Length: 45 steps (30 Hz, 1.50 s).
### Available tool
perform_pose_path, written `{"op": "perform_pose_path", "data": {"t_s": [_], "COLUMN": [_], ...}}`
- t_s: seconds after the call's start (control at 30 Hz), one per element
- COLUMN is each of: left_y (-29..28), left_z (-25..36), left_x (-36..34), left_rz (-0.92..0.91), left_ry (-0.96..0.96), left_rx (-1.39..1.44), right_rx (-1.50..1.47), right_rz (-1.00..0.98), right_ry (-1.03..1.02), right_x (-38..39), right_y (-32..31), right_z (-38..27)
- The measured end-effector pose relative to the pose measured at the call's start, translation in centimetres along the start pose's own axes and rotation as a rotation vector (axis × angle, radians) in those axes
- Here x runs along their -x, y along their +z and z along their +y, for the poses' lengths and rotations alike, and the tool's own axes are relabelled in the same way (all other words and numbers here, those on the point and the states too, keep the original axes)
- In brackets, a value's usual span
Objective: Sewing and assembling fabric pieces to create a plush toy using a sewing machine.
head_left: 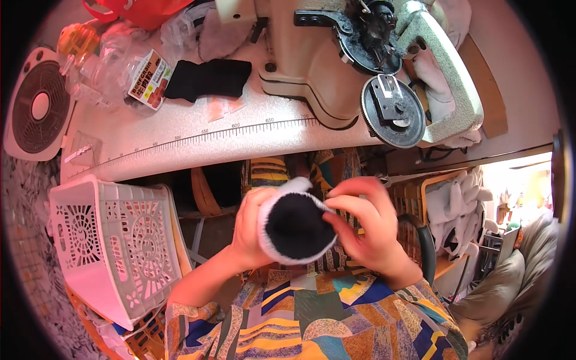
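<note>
A short fabric tube (300, 229), white and fluffy at its rim and black inside, is held up in front of my patterned clothing. Its open end faces up, and its exact kind I cannot tell. My left hand (249, 225) is wrapped round its left side. On the right side, my right hand (367, 223) pinches the rim between thumb and fingers. Above both hands, a black folded cloth piece (210, 79) lies on the white worktable (198, 147), which has a printed ruler scale along its front.
A beige machine (318, 78) with a black toothed dial (393, 114) stands on the table. Clear plastic packaging (123, 66) and a fan (41, 107) are at left. A white plastic crate (120, 240) sits below them. White fluffy pieces (456, 207) fill a rack at right.
</note>
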<state>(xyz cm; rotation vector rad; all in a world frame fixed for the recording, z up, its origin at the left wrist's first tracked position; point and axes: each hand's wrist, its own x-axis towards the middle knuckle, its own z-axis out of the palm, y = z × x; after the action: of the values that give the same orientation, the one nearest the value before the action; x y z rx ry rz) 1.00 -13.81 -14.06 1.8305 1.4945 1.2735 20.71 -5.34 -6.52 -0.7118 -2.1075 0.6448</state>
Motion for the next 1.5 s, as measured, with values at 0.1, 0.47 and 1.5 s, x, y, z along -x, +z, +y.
{"op": "perform_pose_path", "data": {"t_s": [0.1, 0.47, 1.5], "left_y": [-1.0, -0.5, 1.6], "left_z": [2.2, 2.1, 5.4], "left_x": [-2.5, -2.4, -0.7], "left_rz": [0.11, 0.162, 0.358], "left_ry": [0.308, 0.404, -0.129], "left_rx": [-0.292, -0.304, 0.321], "right_rx": [-0.001, -0.12, -0.701], "right_rz": [-0.139, -0.487, 0.159], "right_ry": [-0.226, 0.021, 0.257], "right_x": [0.8, 0.2, 4.2], "right_y": [-0.3, 0.1, 5.0], "right_z": [-0.2, -0.4, -1.0]}}
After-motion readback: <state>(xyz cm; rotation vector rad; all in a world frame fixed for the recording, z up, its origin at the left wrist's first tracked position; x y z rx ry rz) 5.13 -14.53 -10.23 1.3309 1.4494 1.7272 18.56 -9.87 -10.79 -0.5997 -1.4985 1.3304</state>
